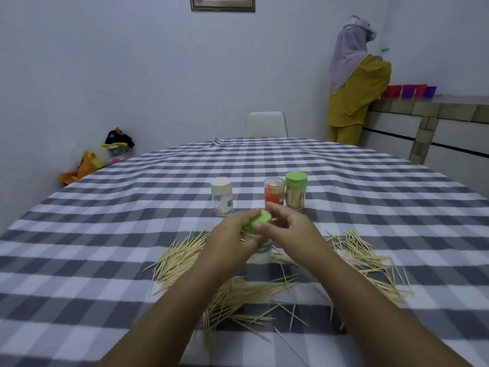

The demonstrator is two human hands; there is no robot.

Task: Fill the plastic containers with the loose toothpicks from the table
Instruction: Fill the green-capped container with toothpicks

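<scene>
- A home dining room: a table (pixel 132 207) under a grey-and-white checked cloth, with a white chair (pixel 265 125) at its far side.
- A framed picture (pixel 222 3) on a plain wall.
- A tiled counter (pixel 434 108) carrying coloured cups (pixel 407 91).

Illumination was even, diffuse and cool-toned, with no glare and only faint shadows on the checked tablecloth (pixel 105 234). Wide-angle distortion bowed the table edge and stretched the frame corners. The toothpicks (pixel 238 295) nearest the camera appeared slightly motion-blurred.
</scene>
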